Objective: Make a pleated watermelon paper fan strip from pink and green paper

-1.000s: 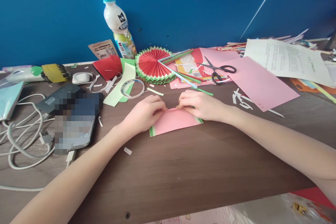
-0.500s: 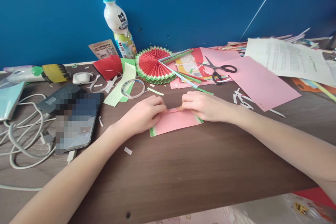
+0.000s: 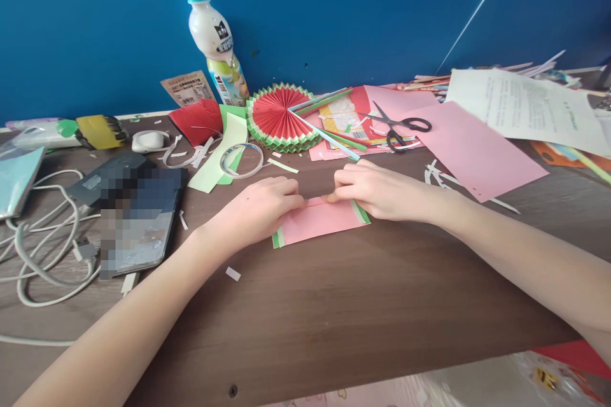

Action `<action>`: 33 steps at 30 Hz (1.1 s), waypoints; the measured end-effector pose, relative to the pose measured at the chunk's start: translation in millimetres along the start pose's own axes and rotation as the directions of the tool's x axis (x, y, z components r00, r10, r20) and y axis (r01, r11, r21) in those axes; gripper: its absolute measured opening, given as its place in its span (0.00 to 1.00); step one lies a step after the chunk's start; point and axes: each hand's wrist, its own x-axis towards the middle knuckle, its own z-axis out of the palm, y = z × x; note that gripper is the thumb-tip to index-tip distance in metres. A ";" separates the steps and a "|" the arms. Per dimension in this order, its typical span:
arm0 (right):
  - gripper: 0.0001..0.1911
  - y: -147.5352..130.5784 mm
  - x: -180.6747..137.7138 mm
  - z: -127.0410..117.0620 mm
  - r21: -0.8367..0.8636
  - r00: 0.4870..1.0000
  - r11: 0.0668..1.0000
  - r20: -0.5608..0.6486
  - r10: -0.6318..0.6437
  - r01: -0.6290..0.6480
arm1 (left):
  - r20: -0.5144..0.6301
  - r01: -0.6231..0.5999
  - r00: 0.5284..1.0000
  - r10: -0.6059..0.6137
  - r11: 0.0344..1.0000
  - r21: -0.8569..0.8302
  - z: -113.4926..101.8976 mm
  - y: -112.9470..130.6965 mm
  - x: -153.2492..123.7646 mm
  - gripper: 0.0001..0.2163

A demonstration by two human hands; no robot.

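Observation:
A pink paper with green and pale green strips along its two short ends lies on the brown table. Its far edge is turned up in a narrow fold. My left hand pinches that fold near the left end, fingers curled. At the fold's right part, my right hand pinches with thumb and fingertips, its fingers bent over the edge. Both hands rest low on the table, a short gap of fold showing between them. The paper's far corners are partly hidden by my fingers.
Beyond my hands lie a red-and-green pleated paper fan, a roll of tape and black scissors. A phone and white cables are at left. A bottle stands by the blue wall; pink sheets lie right.
Both hands shift slightly along the fold, the right a little to the right, and more of the green strip at the right end shows. The paper stays in place.

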 end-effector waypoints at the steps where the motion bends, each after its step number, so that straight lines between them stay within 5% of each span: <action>1: 0.25 0.1 -0.1 -0.1 0.001 1.000 1.000 -0.004 -0.002 0.002 | 0.010 0.007 1.000 -0.007 1.000 0.002 -1.0 0.3 -0.3 0.14; 14: 0.27 1.1 -0.5 -1.9 -0.003 0.999 0.999 -0.006 -0.048 0.048 | 0.152 0.121 0.984 -0.098 0.981 -0.151 -9.7 -3.8 -3.5 0.18; 20: 0.24 1.9 -4.0 -3.0 0.063 1.000 0.998 0.002 -0.001 0.001 | 0.204 0.228 0.966 -0.162 0.904 -0.361 -18.3 -8.1 -2.1 0.15; 33: 0.17 2.0 -5.2 -5.2 0.219 0.993 0.969 0.040 0.113 -0.119 | 0.263 0.406 0.913 -0.311 0.750 -0.522 -12.6 -17.0 -1.6 0.05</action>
